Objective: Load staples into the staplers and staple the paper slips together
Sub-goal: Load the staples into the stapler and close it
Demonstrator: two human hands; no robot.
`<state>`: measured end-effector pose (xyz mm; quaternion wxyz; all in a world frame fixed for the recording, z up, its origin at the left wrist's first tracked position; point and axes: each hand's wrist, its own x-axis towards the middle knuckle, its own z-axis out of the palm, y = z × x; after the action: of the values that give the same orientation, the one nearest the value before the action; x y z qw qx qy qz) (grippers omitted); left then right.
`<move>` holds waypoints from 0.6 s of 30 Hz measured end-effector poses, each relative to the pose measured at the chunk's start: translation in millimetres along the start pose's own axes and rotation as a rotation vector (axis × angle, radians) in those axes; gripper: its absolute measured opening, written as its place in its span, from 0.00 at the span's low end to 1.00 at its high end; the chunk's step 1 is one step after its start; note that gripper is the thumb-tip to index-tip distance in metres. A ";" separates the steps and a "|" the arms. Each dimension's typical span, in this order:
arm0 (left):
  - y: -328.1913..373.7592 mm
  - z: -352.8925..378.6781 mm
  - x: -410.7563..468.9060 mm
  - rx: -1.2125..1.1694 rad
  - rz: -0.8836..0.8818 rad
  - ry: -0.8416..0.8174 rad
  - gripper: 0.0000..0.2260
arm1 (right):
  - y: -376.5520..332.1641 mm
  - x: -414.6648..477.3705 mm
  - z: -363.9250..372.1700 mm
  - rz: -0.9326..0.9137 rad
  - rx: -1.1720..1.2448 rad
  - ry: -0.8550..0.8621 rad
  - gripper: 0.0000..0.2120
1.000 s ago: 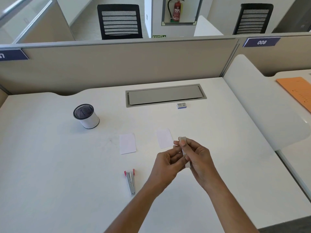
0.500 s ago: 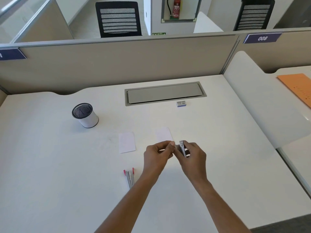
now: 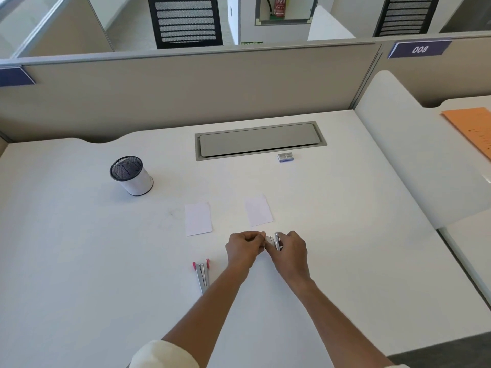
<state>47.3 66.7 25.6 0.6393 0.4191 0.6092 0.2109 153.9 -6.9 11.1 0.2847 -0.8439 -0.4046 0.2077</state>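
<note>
head view: right hand (image 3: 291, 248) grips a silver stapler (image 3: 276, 240) low over the worktop (image 3: 345, 235); left hand (image 3: 245, 248) curled, fingertips at the stapler's front, what they pinch cannot be told. pink-tipped stapler (image 3: 202, 274) lies flat just left of the hands. left paper slip (image 3: 198, 218) and right paper slip (image 3: 259, 210) lie beyond, staple box (image 3: 286, 157) further back.

White desk (image 3: 79, 261) walled by beige partition (image 3: 186, 96); black mesh chairs (image 3: 186, 22) beyond.

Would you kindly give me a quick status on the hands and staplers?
Right hand grips one stapler, left hand pinches its end. Second stapler lies on desk, untouched. Two paper slips lie apart, unstapled. Nothing in the way.
</note>
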 end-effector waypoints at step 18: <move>-15.6 8.5 5.4 0.424 0.156 0.014 0.16 | 4.0 -11.4 19.8 0.078 -0.072 -0.043 0.16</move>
<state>52.6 59.8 9.1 0.5142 0.5886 0.6101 0.1300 138.1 -11.9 -5.0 0.2371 -0.8639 -0.3849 0.2220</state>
